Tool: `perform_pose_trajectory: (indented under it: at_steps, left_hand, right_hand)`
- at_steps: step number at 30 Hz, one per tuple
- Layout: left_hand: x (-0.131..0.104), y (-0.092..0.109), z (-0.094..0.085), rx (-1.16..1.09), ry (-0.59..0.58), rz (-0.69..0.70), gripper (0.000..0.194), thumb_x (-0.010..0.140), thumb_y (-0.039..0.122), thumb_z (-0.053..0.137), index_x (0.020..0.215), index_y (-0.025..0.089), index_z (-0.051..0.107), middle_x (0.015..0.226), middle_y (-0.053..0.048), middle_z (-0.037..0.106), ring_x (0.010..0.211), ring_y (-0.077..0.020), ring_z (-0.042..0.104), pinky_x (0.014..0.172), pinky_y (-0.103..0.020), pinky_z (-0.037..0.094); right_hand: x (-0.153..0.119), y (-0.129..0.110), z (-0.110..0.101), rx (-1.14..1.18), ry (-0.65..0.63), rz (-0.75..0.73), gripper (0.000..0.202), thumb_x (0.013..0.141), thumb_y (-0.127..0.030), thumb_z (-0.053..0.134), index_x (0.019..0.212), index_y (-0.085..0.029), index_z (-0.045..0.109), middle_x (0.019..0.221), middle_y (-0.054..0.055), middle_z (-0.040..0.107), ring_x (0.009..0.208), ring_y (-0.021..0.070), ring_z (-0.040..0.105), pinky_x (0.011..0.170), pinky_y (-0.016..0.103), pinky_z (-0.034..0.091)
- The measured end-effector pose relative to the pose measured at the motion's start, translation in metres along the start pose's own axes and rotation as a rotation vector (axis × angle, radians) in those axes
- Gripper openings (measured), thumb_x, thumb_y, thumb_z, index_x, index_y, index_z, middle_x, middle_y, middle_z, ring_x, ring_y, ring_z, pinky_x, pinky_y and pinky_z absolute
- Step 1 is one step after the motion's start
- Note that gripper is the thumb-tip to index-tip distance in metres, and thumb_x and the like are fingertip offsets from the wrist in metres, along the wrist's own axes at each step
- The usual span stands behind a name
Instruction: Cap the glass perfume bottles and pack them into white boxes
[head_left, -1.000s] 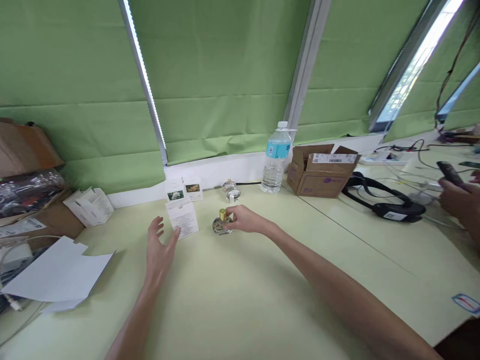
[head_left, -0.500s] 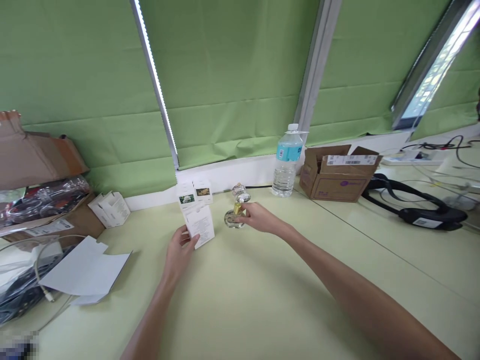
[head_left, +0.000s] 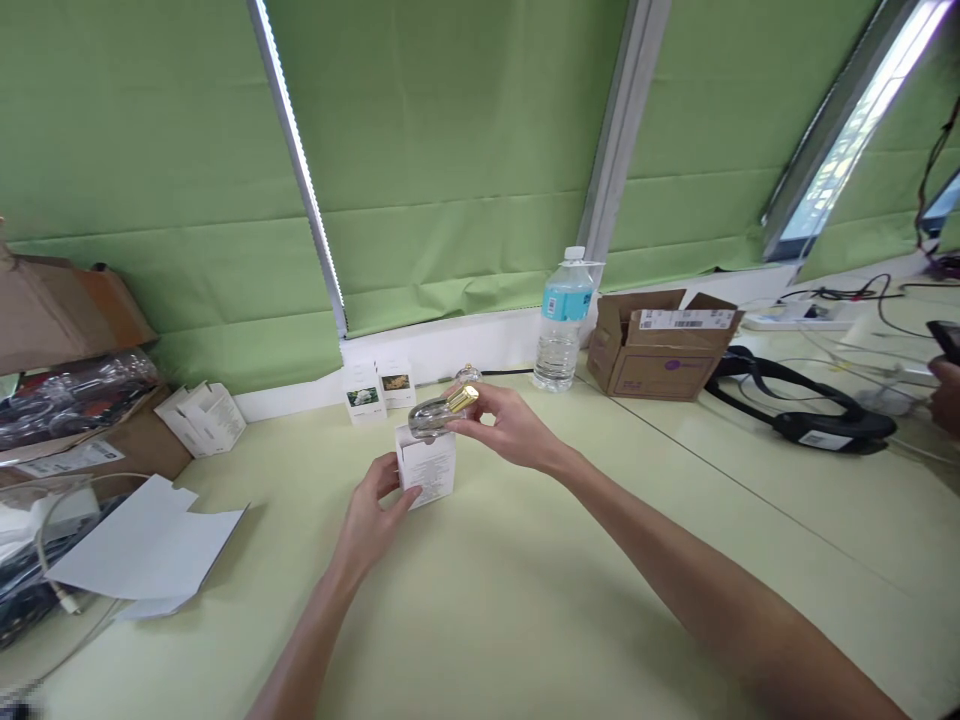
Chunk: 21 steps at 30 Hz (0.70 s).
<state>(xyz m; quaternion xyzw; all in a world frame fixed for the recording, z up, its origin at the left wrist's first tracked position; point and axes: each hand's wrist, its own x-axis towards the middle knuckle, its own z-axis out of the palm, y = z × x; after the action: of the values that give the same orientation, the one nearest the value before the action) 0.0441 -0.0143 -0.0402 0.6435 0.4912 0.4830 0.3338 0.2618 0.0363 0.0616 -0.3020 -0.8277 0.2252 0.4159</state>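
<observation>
A small glass bottle [head_left: 433, 413], tilted and pinched by its gold cap in the right hand [head_left: 504, 428], is best lowered base-first while the white box [head_left: 426, 466] just below that grip is held steady by the left hand [head_left: 369, 517].

Clear glass perfume bottle [head_left: 435, 413] with gold cap, tilted on its side, held just above the open top of a small white carton [head_left: 427, 468] standing upright on the table.
</observation>
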Motion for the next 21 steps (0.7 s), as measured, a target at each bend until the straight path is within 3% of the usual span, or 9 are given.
perform_pose_trajectory:
  at_steps: [6,12,17,21]
  left_hand:
    - [0.0,-0.001,-0.001,0.005,0.019,-0.011,0.044,0.079,0.032,0.06,0.118,0.021,0.044,0.109,-0.007,0.063,0.097,-0.0193,0.062,0.09,-0.039,0.048]
    - [-0.001,-0.001,0.001,0.016,0.003,0.017,0.04,0.08,0.03,0.058,0.117,0.022,0.046,0.107,-0.006,0.064,0.097,-0.0189,0.062,0.09,-0.039,0.048]
    - [-0.002,0.001,0.001,0.012,0.012,0.007,0.04,0.08,0.03,0.056,0.118,0.021,0.047,0.108,-0.007,0.063,0.097,-0.0189,0.062,0.089,-0.038,0.048]
    - [-0.002,0.001,0.004,0.009,0.002,0.011,0.039,0.081,0.03,0.055,0.117,0.02,0.048,0.109,-0.007,0.064,0.101,-0.0196,0.061,0.09,-0.038,0.047]
  right_hand:
    - [-0.003,-0.004,0.003,-0.106,-0.086,-0.062,0.028,0.082,-0.036,0.059,0.104,-0.019,0.058,0.081,0.003,0.059,0.064,0.0122,0.049,0.059,0.025,0.039]
    - [-0.005,-0.008,0.008,-0.201,-0.194,-0.056,0.026,0.083,-0.037,0.058,0.1,-0.018,0.058,0.071,0.001,0.053,0.062,0.013,0.047,0.057,0.026,0.038]
    - [-0.005,-0.008,0.01,-0.186,-0.217,-0.111,0.023,0.084,-0.031,0.057,0.105,-0.02,0.055,0.101,0.006,0.055,0.068,0.0115,0.049,0.061,0.025,0.04]
    - [-0.006,-0.011,0.01,-0.285,-0.261,-0.116,0.017,0.084,-0.032,0.057,0.092,-0.017,0.055,0.088,0.004,0.055,0.073,0.0144,0.049,0.062,0.026,0.038]
